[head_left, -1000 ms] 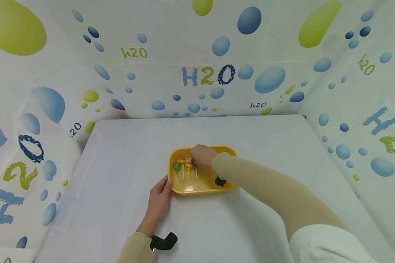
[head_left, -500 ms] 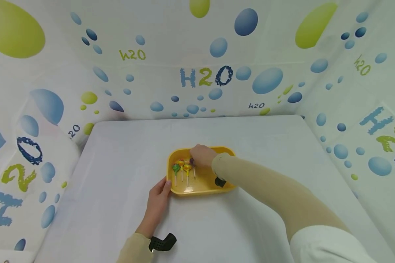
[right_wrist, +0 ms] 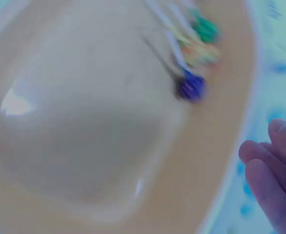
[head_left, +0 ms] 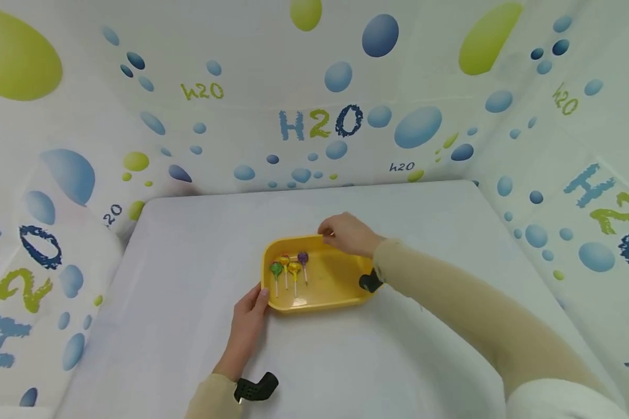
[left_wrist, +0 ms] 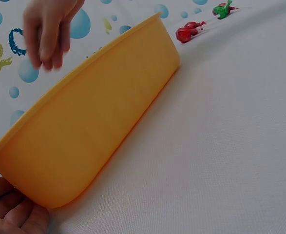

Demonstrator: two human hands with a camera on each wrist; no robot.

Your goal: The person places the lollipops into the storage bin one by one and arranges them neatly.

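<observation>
My left hand (head_left: pixel 248 317) grips the near left corner of a yellow plastic tray (head_left: pixel 340 276), thumb at the rim and curled fingers (left_wrist: pixel 18 212) against its outer side. Inside the tray's left part, a green lollipop (head_left: pixel 276 269), a yellow lollipop (head_left: pixel 294 267), an orange-yellow lollipop (head_left: pixel 285 260) and a purple lollipop (head_left: pixel 303 257) lie with most sticks toward me. Over the far rim hovers my right hand (head_left: pixel 350 233), its fingers loosely bent. Nothing shows between those fingers in the right wrist view, which is blurred.
Beyond the tray's far end in the left wrist view, a red lollipop (left_wrist: pixel 186 32) and a green-and-red lollipop (left_wrist: pixel 224 9) lie on the white table; the right arm hides that area in the head view. Patterned curtains (head_left: pixel 314 75) surround the table (head_left: pixel 188 244).
My right hand has left the purple lollipop and risen toward the far rim, slightly right. The purple lollipop now lies fully visible in the tray. The left hand keeps its hold.
</observation>
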